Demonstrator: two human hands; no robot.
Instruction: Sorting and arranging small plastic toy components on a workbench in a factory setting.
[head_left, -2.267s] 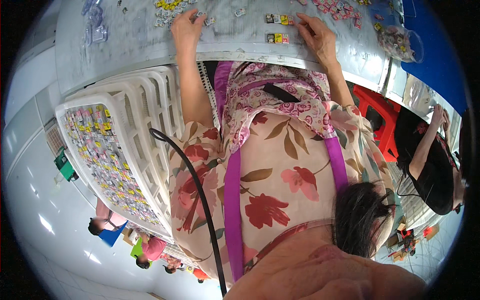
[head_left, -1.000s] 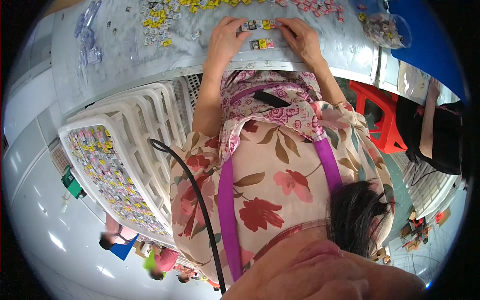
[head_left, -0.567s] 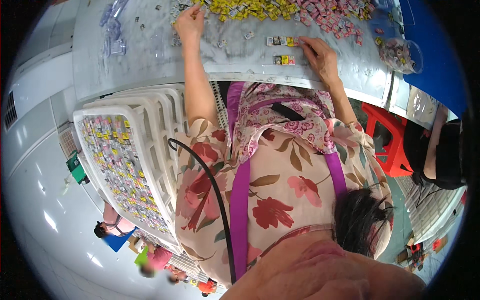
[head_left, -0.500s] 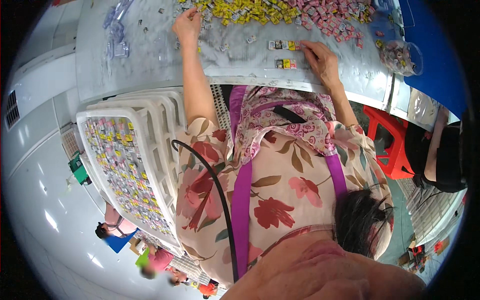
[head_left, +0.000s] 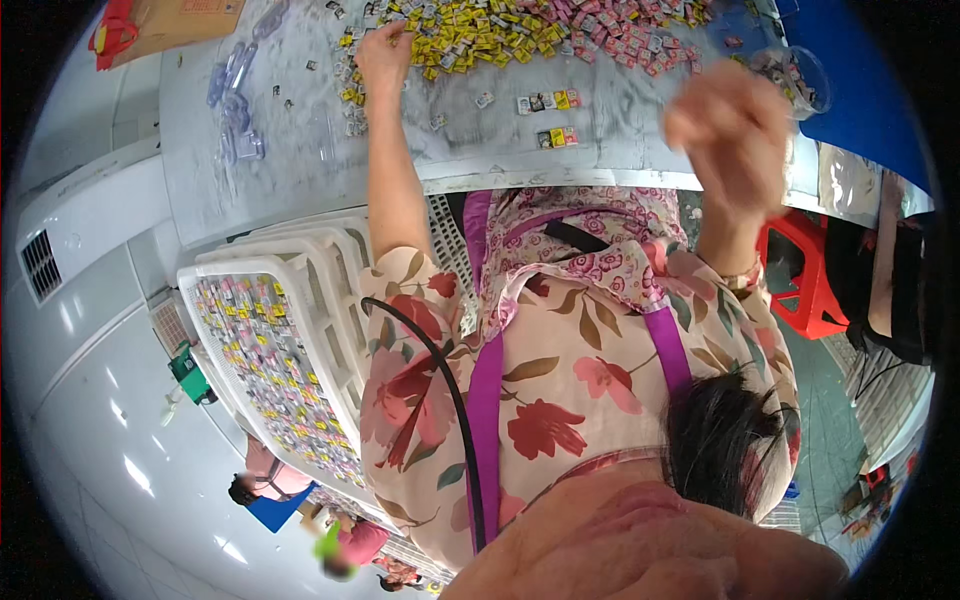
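**Fingers down among the yellow pieces**

Fingertips of the left hand [head_left: 383, 55] pressed into the yellow pieces [head_left: 470, 35] heaped at the frame's top centre; whether it pinched one I couldn't tell. They looked light, hard and slippery, best nipped by the edges. Right hand [head_left: 728, 135] hung blurred, apparently empty, at upper right.

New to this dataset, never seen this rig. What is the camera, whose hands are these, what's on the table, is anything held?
There is no machine here: a person works with two bare hands. The single picture comes from a wide fisheye camera worn on the head, looking down, so straight edges bend near the rim and the person's flowered blouse fills the middle.

The left hand reaches onto the grey worktable and touches the heap of small yellow packets. Whether it grips one cannot be told. Beside that heap lies a heap of small pink packets.

The right hand is lifted off the table and blurred, so its grasp cannot be told.

A white plastic crate of sorted packets stands at the person's left.
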